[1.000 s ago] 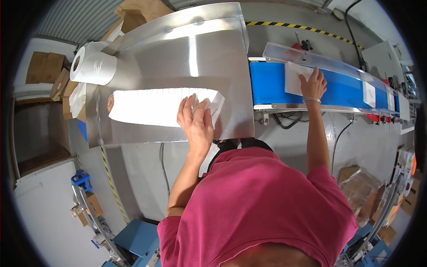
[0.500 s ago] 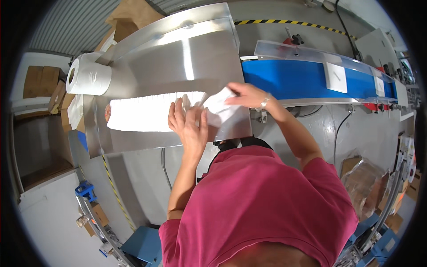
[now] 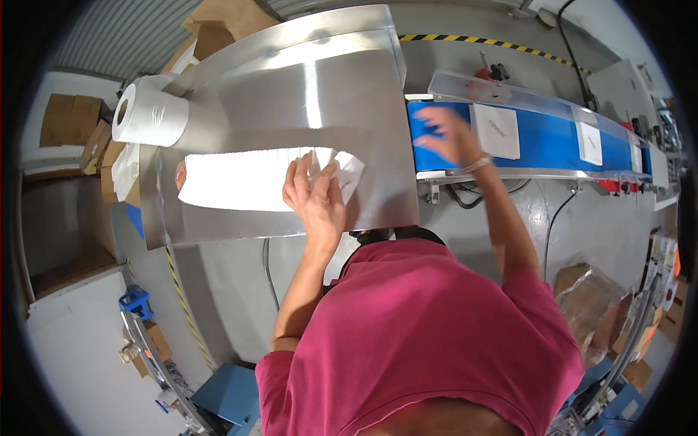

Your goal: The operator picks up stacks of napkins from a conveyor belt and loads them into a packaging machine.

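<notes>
Left hand (image 3: 317, 200) on right end of white folded-paper row (image 3: 233, 180), silver metal table (image 3: 254, 109); grip unclear. Right hand (image 3: 452, 136) spread, empty, over blue conveyor belt (image 3: 549, 138). Likely feeding belt; next probably needs end piece freed.

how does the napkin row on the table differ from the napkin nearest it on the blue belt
The napkin row is long, showing many packed edges; the belt napkin is squarish and lies flat. The left hand touches the napkin row, while no hand holds the belt napkin. Both are white.
</notes>
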The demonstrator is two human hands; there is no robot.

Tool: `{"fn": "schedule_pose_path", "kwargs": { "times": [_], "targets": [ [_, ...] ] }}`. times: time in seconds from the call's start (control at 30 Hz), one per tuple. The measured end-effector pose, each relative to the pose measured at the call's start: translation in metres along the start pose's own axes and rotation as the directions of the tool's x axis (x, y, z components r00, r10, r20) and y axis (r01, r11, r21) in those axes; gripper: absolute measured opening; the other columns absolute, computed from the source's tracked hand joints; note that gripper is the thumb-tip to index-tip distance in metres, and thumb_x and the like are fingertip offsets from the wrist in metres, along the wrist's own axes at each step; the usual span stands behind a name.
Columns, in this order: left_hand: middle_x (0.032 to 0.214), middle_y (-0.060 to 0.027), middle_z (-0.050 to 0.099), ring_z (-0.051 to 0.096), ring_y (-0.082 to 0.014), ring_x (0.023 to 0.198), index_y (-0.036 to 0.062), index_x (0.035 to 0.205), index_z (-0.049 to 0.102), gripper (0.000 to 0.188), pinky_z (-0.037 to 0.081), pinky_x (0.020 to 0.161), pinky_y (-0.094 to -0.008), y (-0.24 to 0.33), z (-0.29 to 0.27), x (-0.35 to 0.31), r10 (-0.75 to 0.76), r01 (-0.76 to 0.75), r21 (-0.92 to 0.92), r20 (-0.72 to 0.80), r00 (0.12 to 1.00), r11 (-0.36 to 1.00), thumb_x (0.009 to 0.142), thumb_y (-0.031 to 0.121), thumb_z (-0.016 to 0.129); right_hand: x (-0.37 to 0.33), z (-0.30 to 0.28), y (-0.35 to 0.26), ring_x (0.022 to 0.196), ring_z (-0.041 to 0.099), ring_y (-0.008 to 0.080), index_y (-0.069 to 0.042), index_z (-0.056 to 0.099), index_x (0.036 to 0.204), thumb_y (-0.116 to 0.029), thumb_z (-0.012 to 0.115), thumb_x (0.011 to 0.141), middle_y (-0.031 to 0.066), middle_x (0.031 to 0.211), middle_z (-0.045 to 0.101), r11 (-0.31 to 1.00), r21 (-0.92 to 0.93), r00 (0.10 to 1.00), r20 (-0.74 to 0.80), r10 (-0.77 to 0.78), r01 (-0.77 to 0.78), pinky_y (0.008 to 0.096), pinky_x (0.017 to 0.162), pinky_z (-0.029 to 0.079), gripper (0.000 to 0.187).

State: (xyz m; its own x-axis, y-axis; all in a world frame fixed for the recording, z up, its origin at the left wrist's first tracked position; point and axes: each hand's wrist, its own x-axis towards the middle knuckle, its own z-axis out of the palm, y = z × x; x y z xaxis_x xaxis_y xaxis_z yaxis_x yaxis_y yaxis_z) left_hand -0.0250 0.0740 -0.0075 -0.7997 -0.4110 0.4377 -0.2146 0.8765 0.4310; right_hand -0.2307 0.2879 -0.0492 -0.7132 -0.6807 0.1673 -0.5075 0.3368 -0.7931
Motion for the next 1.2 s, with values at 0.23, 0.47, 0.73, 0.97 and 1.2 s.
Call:
{"fn": "schedule_pose_path", "kwargs": {
  "times": [0.23,0.47,0.73,0.97,1.2],
  "targets": [
    [0.133,-0.0157,0.043,0.031,-0.0402,0.128,0.0107,0.095,0.07,0.018,0.023,0.104,-0.0499,0.01,-0.007,0.006,-0.008,0.011,-0.037,0.067,0.998,0.999,0.077,0.009,0.067,0.037,0.088,-0.048,0.097,0.055,0.0189,-0.003,0.058,0.111,-0.024,0.07,0.079,0.0097,0.109,0.057,0.906,0.183,0.864,0.277,-0.42,0.382,0.0303,0.083,0.047,0.04],
    [0.13,-0.0208,0.044,0.037,-0.0398,0.124,0.0058,0.11,0.062,0.029,0.03,0.101,-0.049,-0.012,-0.005,0.001,-0.061,0.062,0.043,-0.007,0.998,0.997,0.082,0.006,0.063,-0.006,0.041,0.018,0.071,0.055,0.0117,-0.003,0.055,0.093,-0.027,0.061,0.091,0.0022,0.082,0.06,0.9,0.048,0.896,-0.082,0.436,-0.433,0.0288,0.063,0.046,0.025],
    [0.128,-0.0139,0.047,0.041,-0.0346,0.122,0.0072,0.109,0.064,0.03,0.033,0.1,-0.0455,-0.018,-0.005,0.002,-0.034,0.034,0.021,-0.025,0.999,0.999,0.079,0.001,0.063,-0.021,-0.011,0.04,0.102,0.055,0.0375,-0.003,0.051,0.12,-0.025,0.073,0.075,0.0184,0.112,0.058,0.597,-0.623,0.749,-0.66,-0.056,-0.505,0.0432,0.087,0.044,0.054],
    [0.129,-0.0133,0.047,0.04,-0.0353,0.123,0.0086,0.103,0.067,0.026,0.033,0.1,-0.0462,-0.018,-0.005,0.003,0.001,-0.001,0.015,-0.016,1.0,1.0,0.078,0.001,0.063,0.024,0.057,-0.054,0.101,0.058,0.0203,-0.01,0.057,0.116,-0.012,0.072,0.075,0.007,0.114,0.059,0.966,0.223,0.972,0.218,0.084,-0.133,0.0324,0.085,0.049,0.044],
    [0.133,-0.0188,0.042,0.034,-0.0414,0.126,0.0057,0.104,0.064,0.025,0.025,0.101,-0.0522,-0.016,-0.009,0.005,0.017,-0.017,0.008,-0.01,1.0,1.0,0.081,0.015,0.066,0.044,0.095,-0.048,0.096,0.055,0.0183,-0.004,0.053,0.119,-0.022,0.069,0.08,0.0077,0.109,0.057,0.964,0.239,0.886,0.413,-0.212,0.118,0.0301,0.085,0.045,0.046]
  ]
}}
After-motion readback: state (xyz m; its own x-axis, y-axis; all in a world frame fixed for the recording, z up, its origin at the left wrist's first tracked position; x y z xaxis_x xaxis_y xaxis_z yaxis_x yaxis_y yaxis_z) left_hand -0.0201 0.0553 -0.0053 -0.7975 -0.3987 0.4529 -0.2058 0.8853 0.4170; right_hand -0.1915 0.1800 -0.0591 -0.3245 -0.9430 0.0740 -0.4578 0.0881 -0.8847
